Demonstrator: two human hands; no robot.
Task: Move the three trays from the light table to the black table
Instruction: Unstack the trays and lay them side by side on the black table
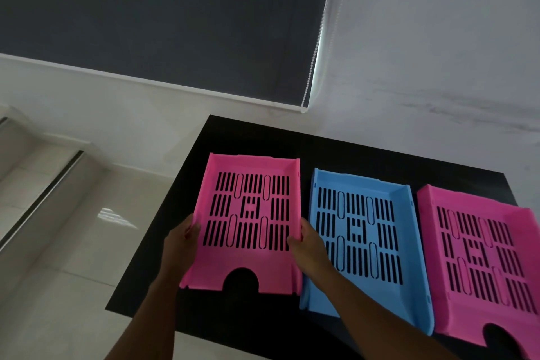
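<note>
Three slotted plastic trays lie side by side on the black table (365, 155). The left pink tray (257, 166) is gripped on both long sides: my left hand (179, 242) holds its left edge and my right hand (309, 245) holds its right edge. Whether it rests flat on the table or hovers just above it, I cannot tell. A blue tray (409, 240) sits in the middle, partly behind my right forearm. A second pink tray (523, 245) lies at the right and runs out of the frame.
A white wall rises behind the black table, with a dark roller blind (160, 14) and its bead chain (314, 52) hanging above the table's back left corner. Glossy light floor tiles (73, 242) and a step lie to the left. The light table is out of view.
</note>
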